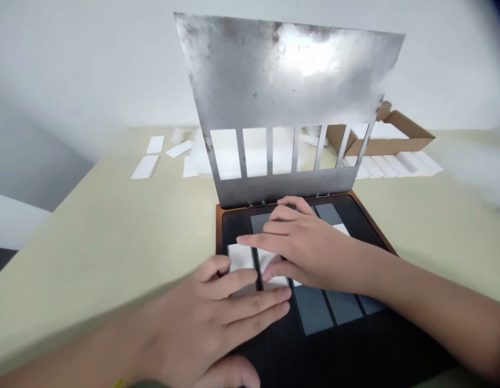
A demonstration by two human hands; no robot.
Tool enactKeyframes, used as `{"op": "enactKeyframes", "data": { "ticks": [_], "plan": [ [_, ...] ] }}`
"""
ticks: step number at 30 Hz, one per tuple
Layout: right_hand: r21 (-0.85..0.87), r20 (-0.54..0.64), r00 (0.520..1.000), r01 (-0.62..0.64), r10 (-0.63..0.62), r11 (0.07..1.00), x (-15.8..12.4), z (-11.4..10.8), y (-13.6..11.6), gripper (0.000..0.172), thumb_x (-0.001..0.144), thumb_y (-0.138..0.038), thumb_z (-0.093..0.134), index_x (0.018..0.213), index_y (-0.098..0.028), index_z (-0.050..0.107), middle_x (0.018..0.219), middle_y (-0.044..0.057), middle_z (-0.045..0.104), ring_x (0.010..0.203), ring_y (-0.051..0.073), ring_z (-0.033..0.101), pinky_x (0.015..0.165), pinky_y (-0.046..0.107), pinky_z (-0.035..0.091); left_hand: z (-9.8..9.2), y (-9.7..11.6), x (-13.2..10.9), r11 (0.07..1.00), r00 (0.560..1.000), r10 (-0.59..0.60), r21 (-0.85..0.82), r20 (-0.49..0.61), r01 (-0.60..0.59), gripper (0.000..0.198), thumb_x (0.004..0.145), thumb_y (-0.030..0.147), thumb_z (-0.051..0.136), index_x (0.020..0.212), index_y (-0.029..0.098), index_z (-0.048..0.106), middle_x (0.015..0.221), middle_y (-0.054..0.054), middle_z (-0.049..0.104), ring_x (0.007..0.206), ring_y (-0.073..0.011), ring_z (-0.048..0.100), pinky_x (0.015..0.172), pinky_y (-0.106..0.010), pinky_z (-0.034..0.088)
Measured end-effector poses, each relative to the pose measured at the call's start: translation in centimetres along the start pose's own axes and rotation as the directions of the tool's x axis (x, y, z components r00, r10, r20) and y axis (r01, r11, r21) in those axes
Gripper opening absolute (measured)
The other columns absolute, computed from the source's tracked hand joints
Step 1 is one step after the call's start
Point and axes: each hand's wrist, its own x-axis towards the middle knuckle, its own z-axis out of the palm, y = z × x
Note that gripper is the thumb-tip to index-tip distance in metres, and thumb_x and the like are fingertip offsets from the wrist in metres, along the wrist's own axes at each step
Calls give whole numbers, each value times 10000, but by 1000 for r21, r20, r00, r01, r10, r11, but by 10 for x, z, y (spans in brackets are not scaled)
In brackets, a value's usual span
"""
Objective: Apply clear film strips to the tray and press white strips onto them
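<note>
We log the left hand (205, 318) lying flat, fingers spread, pressing a white strip (240, 257) onto a dark board (314, 318) with a copper-brown rim. The right hand (306, 248) lies flat across a second white strip (269, 263), fingers loosely together; neither pinches. The strips sit in adjoining lanes, seemingly pressed to keep them flat. The hinged steel plate (290, 81) stands raised, apparently to leave the board reachable. A cardboard tray (379, 140) and more white strips (395, 168) lie on the desk (91, 226) beyond.
</note>
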Motion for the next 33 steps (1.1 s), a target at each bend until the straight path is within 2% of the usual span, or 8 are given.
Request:
{"op": "enactKeyframes", "data": {
  "ticks": [3, 6, 10, 17, 21, 26, 29, 33],
  "plan": [
    [4, 2, 1000, -3, 3, 1000, 0, 0, 0, 451, 1035, -387, 667, 1447, -210, 623, 1102, 54, 768, 1068, 257, 560, 1130, 478, 275, 2, -3, 2, 1000, 1000, -21, -3, 3, 21, 605, 1090, 597, 430, 1504, 184, 586, 1598, 19, 533, 1135, -252, 559, 918, -409, 339],
    [-2, 34, 999, -3, 3, 1000, -1, -1, 0, 427, 1037, -236, 636, 1462, -209, 604, 1088, 46, 759, 1063, 254, 549, 1122, 479, 283, 1, -2, 0, 999, 999, -47, 14, -5, 47, 563, 1098, 555, 438, 1505, 195, 586, 1575, 4, 566, 1140, -258, 561, 904, -416, 329],
    [-9, 90, 996, 0, 1, 1000, -2, -5, -1, 622, 913, -35, 641, 1510, -187, 556, 1105, 42, 747, 1057, 255, 535, 1121, 481, 277, -1, 0, 0, 998, 997, -62, 21, 38, 61, 513, 1105, 485, 457, 1517, 200, 568, 1593, 28, 544, 1149, -247, 544, 918, -418, 315],
    [8, 151, 989, -14, 12, 1000, -2, -13, -3, 697, 875, -11, 618, 1545, -178, 519, 1115, 51, 735, 1075, 263, 534, 1124, 484, 262, -5, -9, 0, 999, 996, -47, 23, 71, 46, 493, 1112, 478, 449, 1517, 222, 565, 1572, 26, 565, 1156, -239, 548, 934, -404, 308],
    [19, 145, 989, -3, 0, 1000, -3, -13, -2, 704, 869, 14, 570, 1546, -172, 520, 1072, 59, 724, 1069, 264, 536, 1117, 485, 267, -5, -11, -4, 997, 997, -69, 38, 34, 68, 488, 1112, 484, 449, 1525, 248, 557, 1580, 51, 556, 1193, -245, 524, 934, -413, 300],
    [52, 147, 989, -10, 2, 999, -4, -13, -1, 729, 854, 37, 547, 1552, -167, 505, 1070, 56, 716, 1058, 262, 524, 1107, 489, 276, -2, -13, -7, 993, 995, -77, 95, 56, 71, 470, 1132, 505, 385, 1513, 298, 567, 1582, 81, 552, 1222, -247, 517, 961, -417, 286],
    [67, 153, 988, -18, 8, 998, -3, -14, -2, 745, 840, 49, 541, 1551, -170, 504, 1076, 49, 718, 1047, 258, 517, 1104, 488, 279, 0, -15, -8, 990, 994, -104, 94, 29, 101, 477, 1132, 507, 356, 1506, 311, 577, 1575, 52, 567, 1259, -269, 500, 968, -427, 282],
    [79, 149, 989, -25, 13, 997, -3, -16, -3, 699, 875, 20, 540, 1551, -155, 504, 1112, 65, 725, 1059, 263, 515, 1103, 493, 281, 2, -16, -11, 979, 986, -168, 117, 9, 166, 460, 1113, 529, 376, 1502, 386, 575, 1511, -60, 583, 1169, -301, 524, 955, -460, 283]
  ]
}}
